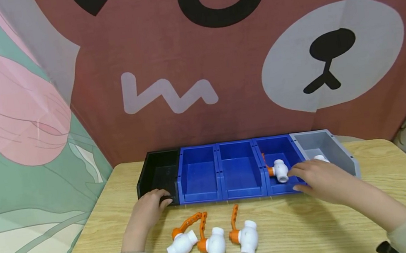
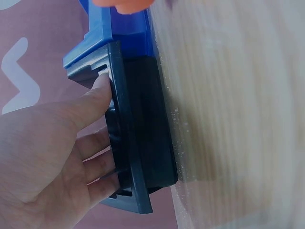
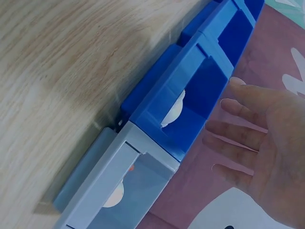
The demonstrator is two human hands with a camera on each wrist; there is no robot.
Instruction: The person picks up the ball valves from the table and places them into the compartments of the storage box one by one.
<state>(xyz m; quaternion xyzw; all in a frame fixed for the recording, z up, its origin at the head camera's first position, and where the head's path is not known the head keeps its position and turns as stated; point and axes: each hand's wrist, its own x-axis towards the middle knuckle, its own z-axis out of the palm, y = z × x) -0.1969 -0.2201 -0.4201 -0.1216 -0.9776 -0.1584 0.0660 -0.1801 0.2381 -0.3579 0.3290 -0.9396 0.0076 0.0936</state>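
Left hand [image 1: 152,206]: thumb and fingers grip the front rim of the black open-topped plastic bin [image 1: 159,167]. Right hand [image 1: 323,180]: fingers loosely extended, holding nothing, near the blue plastic bin [image 1: 274,146] farthest from the black bin. That blue bin contains a white-and-orange plastic valve [image 1: 280,170]. Three similar valves [image 1: 216,247] lie on the wood-grain worktop [image 1: 283,238], front-right of the black bin. Only the right wrist view shows orange beside the white piece [image 3: 115,195] inside the grey plastic bin [image 3: 150,179].

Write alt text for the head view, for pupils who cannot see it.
A person's left hand rests at the front of a black bin while the right hand hovers beside a white valve in the rightmost blue bin. Three more orange-handled valves lie on the wooden table in front.
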